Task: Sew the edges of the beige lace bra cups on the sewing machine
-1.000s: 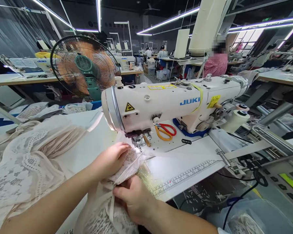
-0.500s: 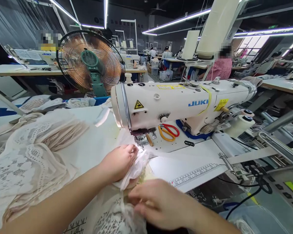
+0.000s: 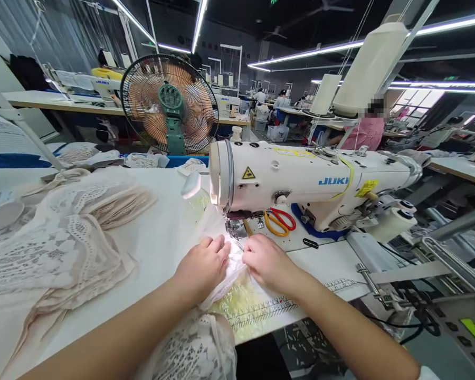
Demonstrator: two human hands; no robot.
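My left hand (image 3: 203,266) and my right hand (image 3: 268,261) lie side by side on a pale lace piece (image 3: 228,270), pinching it flat just in front of the needle and presser foot (image 3: 235,228) of a white JUKI sewing machine (image 3: 301,179). More of the same lace (image 3: 193,345) hangs off the table's front edge under my left forearm. Fingertips of both hands point toward the presser foot, a few centimetres short of it.
A pile of beige lace pieces (image 3: 67,237) covers the table's left side. Red and orange scissors (image 3: 281,220) lie under the machine arm. A green fan (image 3: 169,105) stands behind. Thread cones (image 3: 368,68) rise at right. Other people work at far tables.
My right hand came up from the table's front edge to beside the left hand at the presser foot. Both hands pushed the lace forward and flattened it. The camera shifted right.
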